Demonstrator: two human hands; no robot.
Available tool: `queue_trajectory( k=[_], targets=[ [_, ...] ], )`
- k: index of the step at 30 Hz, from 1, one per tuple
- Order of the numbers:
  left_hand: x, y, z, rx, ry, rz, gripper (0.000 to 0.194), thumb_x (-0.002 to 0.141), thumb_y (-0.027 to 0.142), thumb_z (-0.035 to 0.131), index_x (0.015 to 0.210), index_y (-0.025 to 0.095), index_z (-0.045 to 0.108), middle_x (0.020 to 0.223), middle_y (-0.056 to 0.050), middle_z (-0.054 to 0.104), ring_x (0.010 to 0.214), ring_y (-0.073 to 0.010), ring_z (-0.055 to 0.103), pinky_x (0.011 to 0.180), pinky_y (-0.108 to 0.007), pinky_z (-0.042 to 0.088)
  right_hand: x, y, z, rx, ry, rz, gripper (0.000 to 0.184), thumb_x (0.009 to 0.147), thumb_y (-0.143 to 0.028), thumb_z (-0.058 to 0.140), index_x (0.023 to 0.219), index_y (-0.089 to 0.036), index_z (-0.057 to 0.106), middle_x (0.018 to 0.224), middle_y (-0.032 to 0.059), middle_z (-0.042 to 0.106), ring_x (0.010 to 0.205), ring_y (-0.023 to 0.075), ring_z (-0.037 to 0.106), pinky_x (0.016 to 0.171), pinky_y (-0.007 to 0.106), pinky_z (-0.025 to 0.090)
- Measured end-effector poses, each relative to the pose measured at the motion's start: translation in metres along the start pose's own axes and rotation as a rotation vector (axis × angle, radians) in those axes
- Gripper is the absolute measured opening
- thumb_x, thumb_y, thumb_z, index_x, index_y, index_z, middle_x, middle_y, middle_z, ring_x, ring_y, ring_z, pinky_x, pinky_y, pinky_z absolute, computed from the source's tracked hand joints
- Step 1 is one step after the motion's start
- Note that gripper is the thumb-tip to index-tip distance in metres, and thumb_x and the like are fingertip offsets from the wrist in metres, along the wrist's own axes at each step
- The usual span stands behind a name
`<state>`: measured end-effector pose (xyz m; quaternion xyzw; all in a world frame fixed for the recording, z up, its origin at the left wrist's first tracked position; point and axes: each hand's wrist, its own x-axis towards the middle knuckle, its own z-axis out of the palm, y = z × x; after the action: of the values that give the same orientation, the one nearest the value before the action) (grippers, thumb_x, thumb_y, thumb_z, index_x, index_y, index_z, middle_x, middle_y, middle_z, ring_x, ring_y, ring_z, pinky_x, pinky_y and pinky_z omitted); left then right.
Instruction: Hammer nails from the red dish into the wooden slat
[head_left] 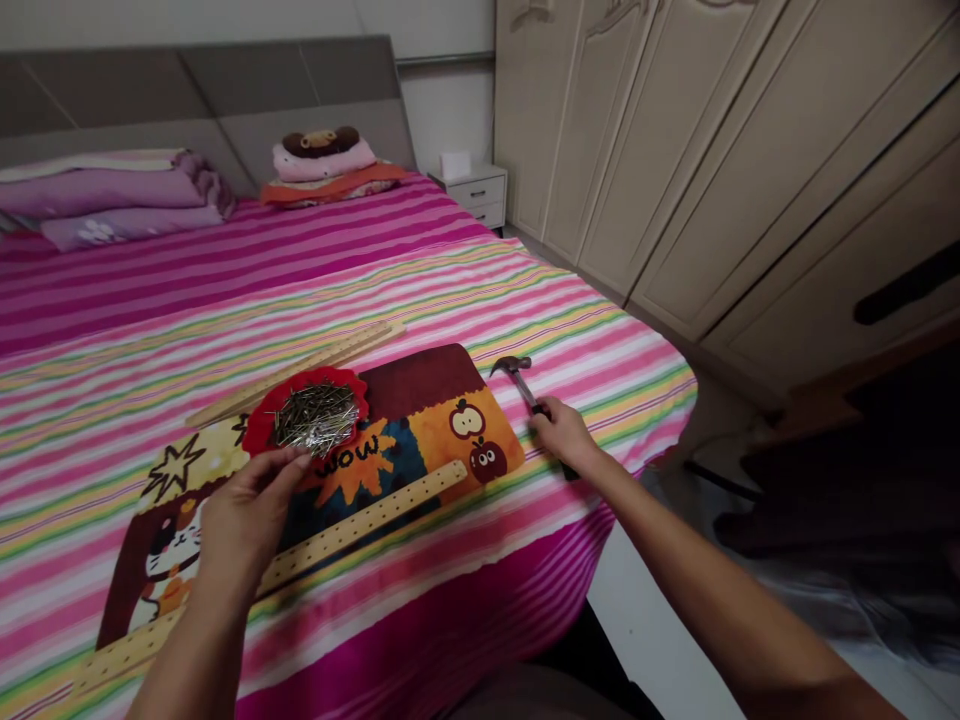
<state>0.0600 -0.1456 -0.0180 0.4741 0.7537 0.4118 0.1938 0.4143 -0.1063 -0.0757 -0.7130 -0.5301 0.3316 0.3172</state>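
Note:
My right hand is wrapped round the dark handle of a claw hammer, whose head lies over the striped cloth beside a colourful mat. At the near rim of a red scalloped dish full of metal nails, my left hand has thumb and fingertips pinched together. What they hold, if anything, is too small to make out. A long wooden strip with rows of small holes lies across the front of the patterned mat, passing beneath my left forearm.
More wooden strips lie behind the dish on the striped bed cover. Folded bedding and a pillow stack sit by the headboard. Beyond the bed's right edge stand a white nightstand and a wardrobe.

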Motion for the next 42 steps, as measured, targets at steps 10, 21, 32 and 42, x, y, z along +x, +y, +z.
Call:
queue_trajectory(
  k=[10,21,32,42],
  targets=[
    [-0.071,0.047,0.092,-0.463,-0.341,-0.171,0.045,0.048,0.050,0.077,0.075,0.017,0.065,0.071,-0.002,0.066,0.066,-0.0133,0.058,0.061,-0.024,0.048,-0.115,0.001,-0.026,0.697,-0.124,0.051,0.014,0.080,-0.036,0.049,0.080,-0.023,0.046,0.054,-0.0100,0.045,0.035,0.0072,0.040,0.032,0.018,0.034],
    [-0.073,0.039,0.126,-0.458,-0.386,-0.183,0.042,0.049,0.048,0.076,0.074,0.016,0.068,0.069,-0.001,0.066,0.063,-0.0113,0.056,0.061,-0.022,0.044,-0.133,0.012,-0.029,0.806,-0.139,0.093,0.013,0.081,-0.033,0.054,0.078,-0.022,0.048,0.049,-0.0105,0.047,0.035,0.0070,0.038,0.034,0.018,0.030],
    [-0.076,0.028,0.129,-0.252,-0.398,-0.053,0.029,0.064,0.046,0.065,0.077,0.020,0.068,0.073,0.000,0.067,0.069,-0.0134,0.058,0.065,-0.024,0.043,-0.137,0.013,-0.027,0.788,-0.172,0.077,0.011,0.082,-0.032,0.053,0.077,-0.022,0.050,0.050,-0.0105,0.047,0.036,0.0067,0.037,0.036,0.018,0.028],
    [-0.078,0.026,0.127,-0.012,-0.343,0.224,0.020,0.075,0.039,0.058,0.079,0.022,0.069,0.082,-0.001,0.069,0.082,-0.0175,0.060,0.079,-0.030,0.043,-0.144,-0.016,-0.026,0.669,-0.393,-0.050,0.039,0.089,-0.026,0.049,0.128,-0.027,0.048,0.067,-0.0068,0.049,0.045,0.0070,0.037,0.041,0.020,0.028]
  ],
)
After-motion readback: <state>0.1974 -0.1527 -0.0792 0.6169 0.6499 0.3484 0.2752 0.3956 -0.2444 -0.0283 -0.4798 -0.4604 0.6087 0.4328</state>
